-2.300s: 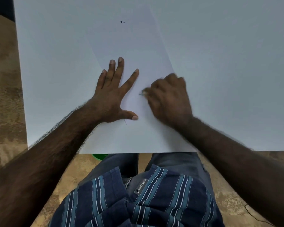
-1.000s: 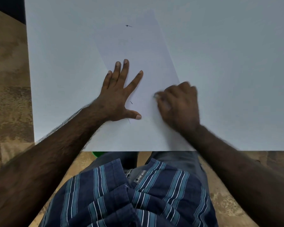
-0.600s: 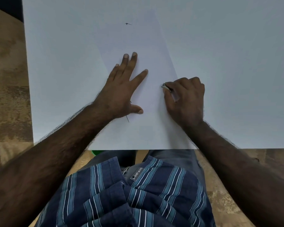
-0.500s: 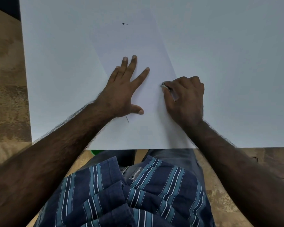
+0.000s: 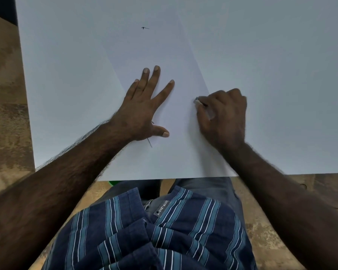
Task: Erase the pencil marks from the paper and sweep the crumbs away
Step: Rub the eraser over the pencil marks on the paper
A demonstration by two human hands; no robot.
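1. Since the earliest frame, my right hand point(image 5: 223, 115) has shifted from mid-sheet out to the right edge of the paper point(image 5: 164, 152), and the rubbing blur is gone.
2. Its fingers are curled tight around a small pale eraser point(image 5: 197, 100), whose tip touches the paper.
3. My left hand point(image 5: 142, 106) lies flat on the sheet, fingers straight and spread wide.
4. I see one pencil mark point(image 5: 145, 28) near the far end and a short line point(image 5: 149, 142) just below the left thumb.
5. That paper lies skewed on the white table point(image 5: 281, 65).
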